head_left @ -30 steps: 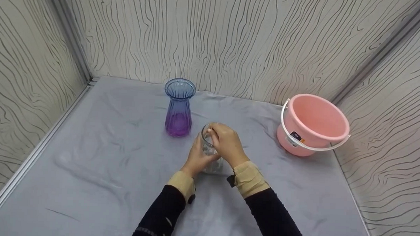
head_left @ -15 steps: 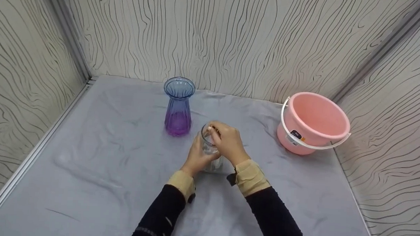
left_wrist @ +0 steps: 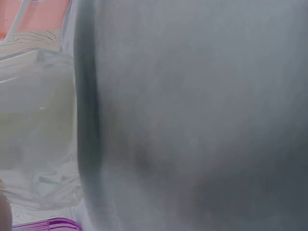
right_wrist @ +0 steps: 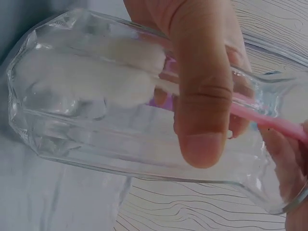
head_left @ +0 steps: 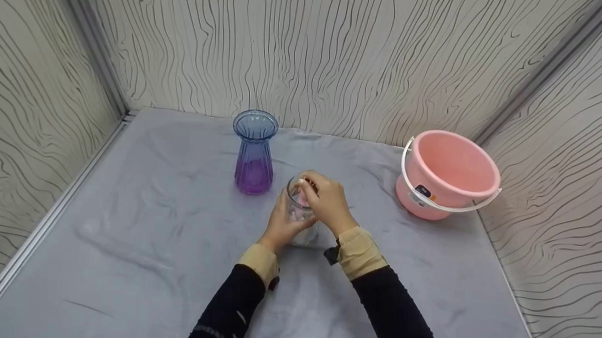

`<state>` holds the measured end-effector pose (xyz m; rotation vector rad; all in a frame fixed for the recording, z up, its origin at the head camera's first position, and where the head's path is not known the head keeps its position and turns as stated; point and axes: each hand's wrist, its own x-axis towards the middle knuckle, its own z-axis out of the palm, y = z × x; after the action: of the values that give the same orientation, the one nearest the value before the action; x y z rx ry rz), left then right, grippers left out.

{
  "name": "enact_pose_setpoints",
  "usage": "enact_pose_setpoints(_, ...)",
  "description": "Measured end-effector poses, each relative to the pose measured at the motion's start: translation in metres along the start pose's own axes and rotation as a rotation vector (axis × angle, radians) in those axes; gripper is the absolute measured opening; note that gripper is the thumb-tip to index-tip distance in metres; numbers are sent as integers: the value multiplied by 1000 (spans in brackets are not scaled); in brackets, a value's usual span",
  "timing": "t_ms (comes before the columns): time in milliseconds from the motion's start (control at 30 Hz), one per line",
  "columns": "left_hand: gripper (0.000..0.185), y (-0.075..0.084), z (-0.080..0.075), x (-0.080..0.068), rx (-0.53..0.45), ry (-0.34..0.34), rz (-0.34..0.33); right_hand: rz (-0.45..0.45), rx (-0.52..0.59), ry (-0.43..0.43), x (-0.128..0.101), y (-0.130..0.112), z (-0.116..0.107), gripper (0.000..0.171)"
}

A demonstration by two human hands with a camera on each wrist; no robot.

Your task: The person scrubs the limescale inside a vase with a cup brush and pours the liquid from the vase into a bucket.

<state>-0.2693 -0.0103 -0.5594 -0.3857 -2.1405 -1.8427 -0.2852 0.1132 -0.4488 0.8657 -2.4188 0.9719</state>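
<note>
Near the middle of the cloth stands a clear glass vase [head_left: 306, 237] with a flared mouth. My left hand [head_left: 283, 226] grips its side; in the right wrist view the left thumb [right_wrist: 204, 106] lies across the glass. Over the mouth, my right hand [head_left: 330, 202] pinches a bottle brush by its pink handle [right_wrist: 267, 120]. The brush's white, soft-looking head [right_wrist: 110, 84] is inside the vase, towards its base. The right fingertips are partly hidden in the head view. Only the lower vase [left_wrist: 38, 130] and a bit of finger show in the left wrist view.
A blue-to-purple glass vase [head_left: 254, 157] stands upright behind and left of the hands. At the right back is a pink bucket [head_left: 418, 193] with a white handle. Grey cloth [head_left: 154, 224] covers the table, and patterned walls [head_left: 285, 53] enclose three sides.
The right hand has shifted very slightly up at the vase's mouth, and pink now shows inside the glass. The left hand keeps its grip. The whole head view has shifted a little.
</note>
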Motion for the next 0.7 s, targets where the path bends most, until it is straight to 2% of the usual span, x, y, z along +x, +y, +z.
enact_pose_setpoints(133,90,0,1,0,0,-3,10,15,23,24,0,1,-1,10)
enact_pose_setpoints(533,94,0,1,0,-22,-3,2,35,82,17,0,-2,-3,12)
enact_pose_setpoints(700,92,1,1,-2,-56,-18,-59,7,53,13,-3,-1,1,14)
